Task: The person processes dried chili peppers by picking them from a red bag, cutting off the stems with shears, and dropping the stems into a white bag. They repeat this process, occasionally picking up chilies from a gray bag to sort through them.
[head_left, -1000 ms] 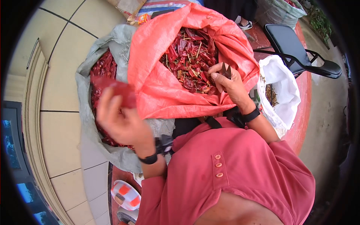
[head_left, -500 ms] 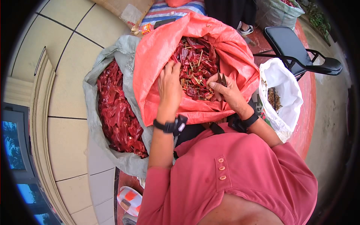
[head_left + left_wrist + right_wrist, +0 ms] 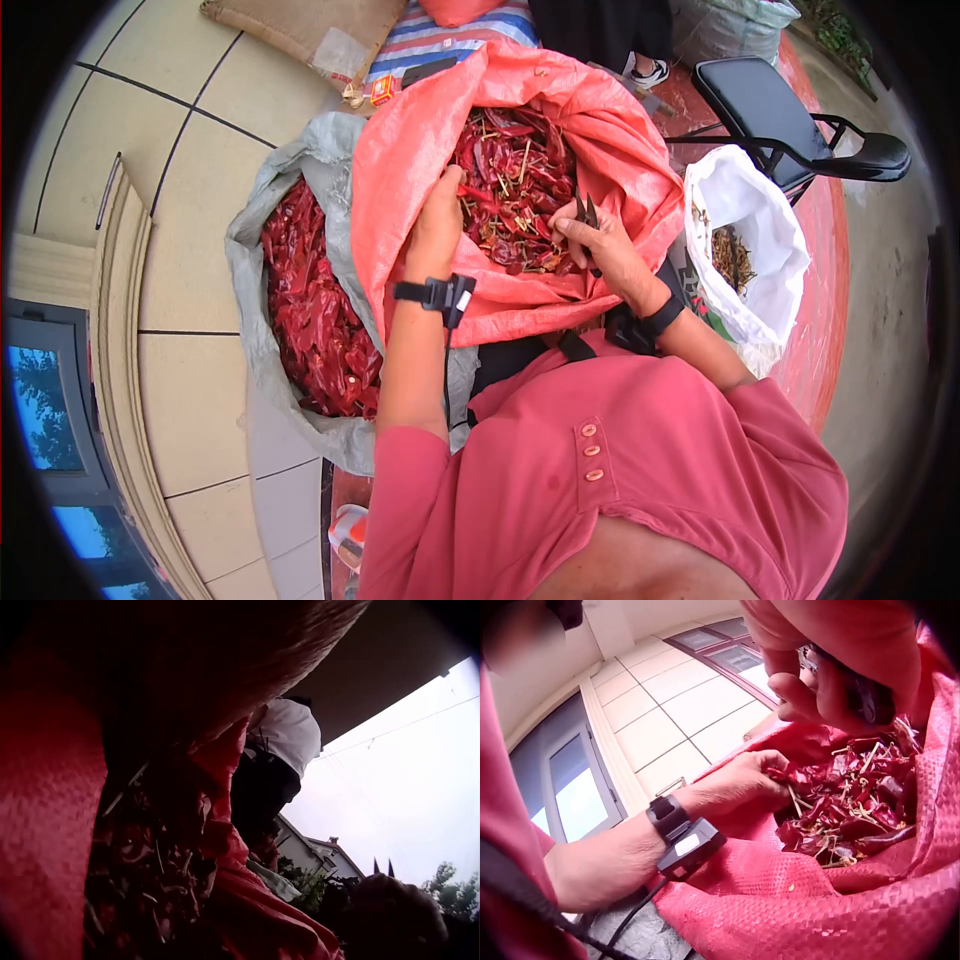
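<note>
Overhang [image 3: 375,682], tiled wall [image 3: 656,724] and open sky [image 3: 405,787] suggest a porch.

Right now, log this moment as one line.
left hand: at red peppers inside red sack, grip unclear; right hand: holds scissors over red sack; gray sack: more peppers; white bag: brown bits

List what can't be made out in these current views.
Head: most fingers of the left hand, hidden by its back.
Head: handles of the scissors, mostly covered by the right hand.
Head: upper body of another person, cut off by top edge.
Left wrist: separate chillies, lost in shadow.
</note>
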